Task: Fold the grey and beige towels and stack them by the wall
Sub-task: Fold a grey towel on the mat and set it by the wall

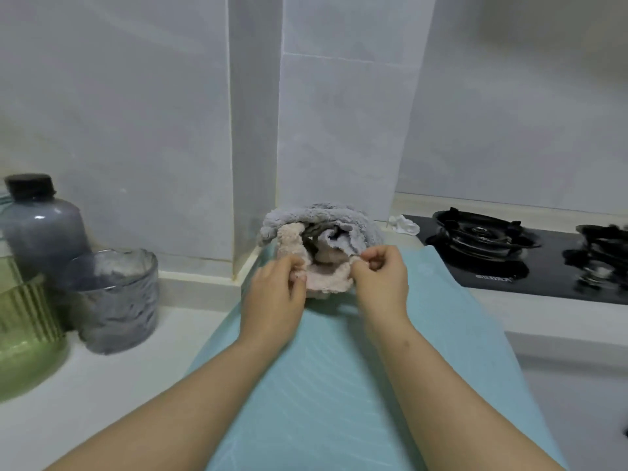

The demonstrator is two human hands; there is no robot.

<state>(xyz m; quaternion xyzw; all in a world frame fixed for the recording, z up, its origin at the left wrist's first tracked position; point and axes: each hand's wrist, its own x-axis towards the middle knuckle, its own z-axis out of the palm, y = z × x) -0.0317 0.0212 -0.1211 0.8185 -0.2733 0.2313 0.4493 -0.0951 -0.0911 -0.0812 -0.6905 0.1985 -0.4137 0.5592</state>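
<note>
While both hands reach to the far end of the teal mat [339,385], they meet at the beige towel [328,280], which lies bunched there close to the tiled wall [136,130]. The left hand [275,294] has its fingers [295,266] curled into the towel's left edge, grasping the cloth. The right hand [380,277] pinches the towel's right edge, its fingers [370,258] clenched tight on a fold. The 2 hands sit near each other, with the beige cloth between them.

The grey towel [326,219] is crumpled just behind and partly over the beige one, pushed up against the corner where the wall steps out. Neither towel is folded flat; both are loose heaps that touch each other.

On the white tabletop [102,385] to the left stand a dark-capped bottle [40,226], a textured grey glass [115,300] and a ribbed green vessel [23,334]. To the right lies a black gas hob [526,263], with a small white crumpled scrap [404,225] beside its far corner.
</note>
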